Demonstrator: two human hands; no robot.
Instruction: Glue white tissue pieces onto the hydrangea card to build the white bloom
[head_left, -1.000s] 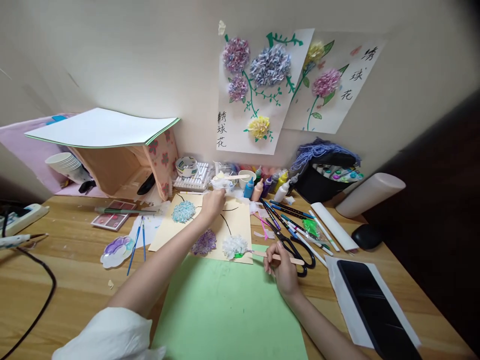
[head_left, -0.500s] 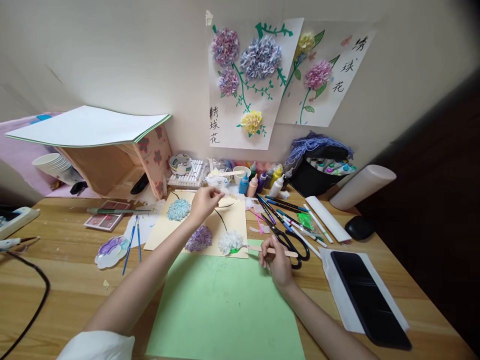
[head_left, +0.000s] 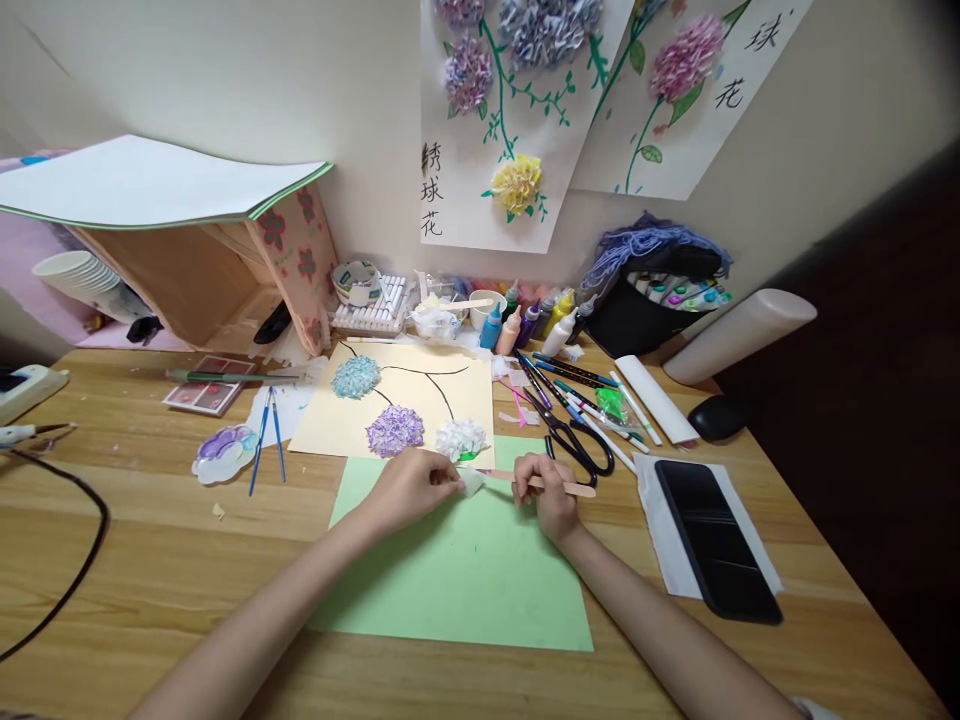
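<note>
Pinching a small white tissue wad [head_left: 472, 482] between thumb and fingertips, the left hand [head_left: 412, 487] is pressing it against the left tip of a flat wooden stick [head_left: 577, 488]. The right hand [head_left: 547, 492] is gripping that stick in closed fingers near its middle. Both hands are meeting over the far edge of a green paper sheet [head_left: 465, 580], just in front of the white paper flower [head_left: 460, 438] on the cream card [head_left: 420, 395].

Doing this well seems to be asking for a light pinch, so the tissue is not tearing, and a level, braced stick. Whether glue is sitting on the tip is too small to tell. Scissors [head_left: 574, 450] are lying just beyond the right hand, crowding that side.

A wooden tabletop [head_left: 150, 560] is carrying everything, with paint bottles [head_left: 517, 325] standing along its far edge. A black phone [head_left: 712, 535] is resting near the right edge, a black cable [head_left: 67, 590] is looping toward the left near corner, and flower posters [head_left: 495, 130] are hanging on the wall.
</note>
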